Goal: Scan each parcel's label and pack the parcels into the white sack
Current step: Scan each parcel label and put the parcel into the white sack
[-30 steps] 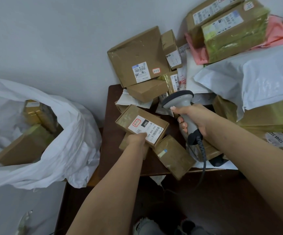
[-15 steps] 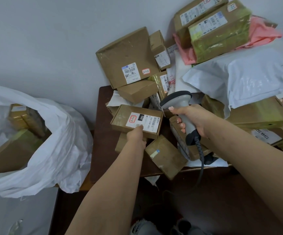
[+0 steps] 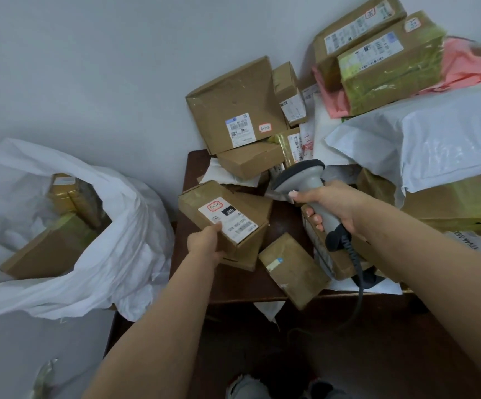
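Observation:
My left hand (image 3: pixel 206 245) grips a small brown parcel (image 3: pixel 222 214) by its near end, its white label facing up, lifted over the left part of the dark table (image 3: pixel 242 286). My right hand (image 3: pixel 331 205) holds a grey barcode scanner (image 3: pixel 301 175) by the handle, its head aimed left toward that parcel. The white sack (image 3: pixel 112 254) stands open on the left, with several brown boxes (image 3: pixel 49 251) inside it.
A pile of brown boxes (image 3: pixel 233 110), a white mailer bag (image 3: pixel 434 139) and a pink bag (image 3: pixel 463 67) covers the table's back and right. A small box (image 3: pixel 294 269) lies at the table's front edge. The scanner's coiled cable (image 3: pixel 354 272) hangs off the front.
My left hand has lifted the labelled parcel and turned it toward the left, nearer the sack. The scanner hand has stayed almost in place.

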{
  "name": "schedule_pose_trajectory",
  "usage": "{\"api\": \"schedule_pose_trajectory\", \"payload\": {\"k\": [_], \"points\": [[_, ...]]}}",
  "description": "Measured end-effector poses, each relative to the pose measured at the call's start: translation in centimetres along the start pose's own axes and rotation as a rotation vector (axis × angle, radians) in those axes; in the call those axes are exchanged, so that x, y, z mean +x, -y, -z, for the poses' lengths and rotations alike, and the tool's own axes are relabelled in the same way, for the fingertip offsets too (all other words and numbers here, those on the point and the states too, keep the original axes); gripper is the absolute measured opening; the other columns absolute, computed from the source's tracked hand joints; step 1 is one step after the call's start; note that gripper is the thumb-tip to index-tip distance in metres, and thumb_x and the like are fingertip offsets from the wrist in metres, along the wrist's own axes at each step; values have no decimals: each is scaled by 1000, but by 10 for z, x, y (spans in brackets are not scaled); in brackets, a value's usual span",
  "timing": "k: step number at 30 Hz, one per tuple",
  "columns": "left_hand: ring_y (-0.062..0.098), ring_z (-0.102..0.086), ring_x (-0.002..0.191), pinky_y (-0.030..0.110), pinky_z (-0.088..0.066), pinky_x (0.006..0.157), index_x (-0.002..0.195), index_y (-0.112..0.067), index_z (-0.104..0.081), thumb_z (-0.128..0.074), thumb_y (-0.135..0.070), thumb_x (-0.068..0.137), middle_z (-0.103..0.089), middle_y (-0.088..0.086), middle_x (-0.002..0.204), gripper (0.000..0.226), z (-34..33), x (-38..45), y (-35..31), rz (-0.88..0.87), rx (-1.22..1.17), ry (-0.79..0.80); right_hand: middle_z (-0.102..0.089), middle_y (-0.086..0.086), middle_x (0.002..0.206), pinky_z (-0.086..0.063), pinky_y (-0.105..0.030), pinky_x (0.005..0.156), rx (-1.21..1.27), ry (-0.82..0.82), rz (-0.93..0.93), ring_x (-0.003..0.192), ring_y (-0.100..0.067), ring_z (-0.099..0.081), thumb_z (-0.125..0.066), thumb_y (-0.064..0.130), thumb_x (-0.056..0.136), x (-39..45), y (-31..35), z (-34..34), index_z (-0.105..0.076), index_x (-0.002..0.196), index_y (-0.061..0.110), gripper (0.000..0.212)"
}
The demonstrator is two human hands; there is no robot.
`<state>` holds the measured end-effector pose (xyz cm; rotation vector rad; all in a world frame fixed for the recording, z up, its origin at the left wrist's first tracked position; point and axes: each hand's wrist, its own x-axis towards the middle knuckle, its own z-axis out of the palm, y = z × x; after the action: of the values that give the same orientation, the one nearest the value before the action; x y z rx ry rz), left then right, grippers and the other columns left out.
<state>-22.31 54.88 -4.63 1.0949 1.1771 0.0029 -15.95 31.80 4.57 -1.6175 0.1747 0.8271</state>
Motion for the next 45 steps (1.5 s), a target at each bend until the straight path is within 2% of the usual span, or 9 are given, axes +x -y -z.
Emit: {"api": "schedule_pose_trajectory", "payload": {"k": [3, 5, 8, 12, 15, 20, 33, 40, 45], "points": [[30, -70, 85, 44, -57, 57, 128, -5, -50, -63, -7, 92, -71, 13, 105, 39, 36, -5, -15, -136, -64, 11, -48, -2, 56, -38, -23, 40, -91, 73, 76, 40, -11, -42, -70, 35, 90, -2, 8, -21, -58, 104, 6, 34], [28, -68, 86, 43, -56, 58, 128, -11, -47, -60, -5, 94, -68, 6, 101, 37, 51, -16, -34, -259, -78, 14, -49, -2, 57, -39, -24, 42, -151, 119, 142, 42, -11, -43, -69, 40, 89, -6, 18, -38, -58, 100, 7, 37], [22, -66, 93, 34, -56, 51, 140, -10, -44, -61, -4, 93, -64, 5, 124, 50, 65, -34, -66, -427, -44, 27, -50, -5, 60, -40, -26, 41, -214, 177, 271, 45, -14, -44, -68, 44, 88, -17, 37, -60, -58, 104, 4, 44], [19, -66, 93, 28, -55, 48, 143, -12, -45, -63, -5, 92, -63, 6, 130, 55, 76, -51, -99, -516, -51, 22, -47, -7, 62, -40, -26, 40, -253, 261, 407, 43, -14, -41, -64, 42, 92, -35, 56, -79, -57, 108, 2, 44], [17, -66, 86, 33, -53, 52, 140, -16, -48, -62, -6, 93, -66, 2, 126, 50, 83, -59, -114, -533, -32, 2, -47, -6, 61, -40, -25, 40, -252, 275, 453, 42, -13, -40, -63, 42, 93, -46, 61, -85, -58, 103, 5, 39], [27, -66, 106, 45, -54, 70, 137, -17, -51, -61, -7, 94, -67, 3, 123, 46, 98, -66, -127, -537, -24, -20, -48, -6, 58, -41, -25, 40, -243, 260, 495, 41, -14, -40, -64, 43, 92, -59, 64, -88, -56, 88, 11, 34], [22, -64, 94, 33, -47, 54, 137, -17, -50, -61, -5, 94, -66, 3, 123, 46, 122, -69, -139, -592, -67, -55, -45, -7, 56, -39, -25, 42, -274, 268, 543, 41, -15, -38, -64, 41, 92, -74, 70, -101, -51, 81, 9, 37], [23, -65, 96, 41, -52, 65, 131, -17, -53, -62, -5, 93, -67, -1, 115, 41, 141, -59, -142, -593, -88, -73, -43, 1, 45, -38, -26, 45, -297, 280, 531, 39, -13, -37, -62, 40, 94, -77, 75, -119, -48, 70, 12, 39], [26, -70, 98, 55, -57, 82, 122, -19, -58, -72, -11, 84, -70, 0, 116, 41, 173, -38, -150, -668, -143, -172, -47, -5, 59, -38, -24, 42, -242, 293, 492, 42, -13, -38, -67, 44, 89, -68, 79, -143, -54, 97, 5, 42]]}}
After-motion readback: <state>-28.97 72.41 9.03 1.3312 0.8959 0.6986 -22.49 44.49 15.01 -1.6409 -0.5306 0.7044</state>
